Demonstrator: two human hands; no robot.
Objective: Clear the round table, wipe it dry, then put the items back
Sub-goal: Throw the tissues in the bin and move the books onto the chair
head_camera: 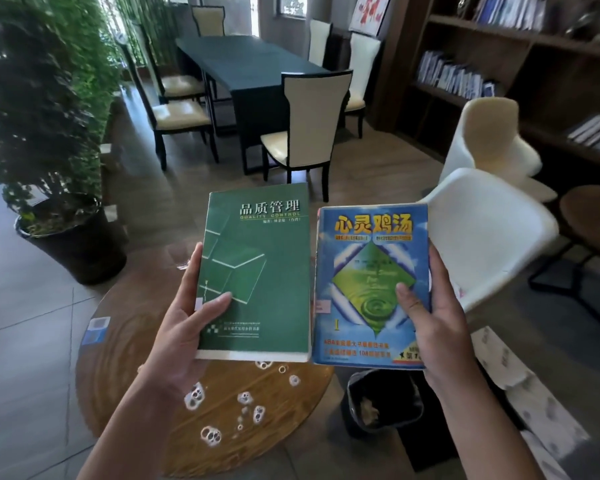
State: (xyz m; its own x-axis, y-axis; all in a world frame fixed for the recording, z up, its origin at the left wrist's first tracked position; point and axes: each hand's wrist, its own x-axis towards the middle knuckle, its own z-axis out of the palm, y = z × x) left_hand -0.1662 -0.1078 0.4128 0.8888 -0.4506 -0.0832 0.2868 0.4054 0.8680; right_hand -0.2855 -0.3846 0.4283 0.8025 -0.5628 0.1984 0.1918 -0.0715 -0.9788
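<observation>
Left hand (184, 327) grips green book (257, 271), right hand (430, 320) grips blue book (371, 285); advise setting both well clear of wet round table (125, 351).

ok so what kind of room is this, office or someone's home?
Probably a reading lounge or office break area, not clearly a home. A tall dark wooden bookshelf packed with books lines the right wall, a long dark table with cream high-backed chairs sits behind, and each hand holds a book.
</observation>
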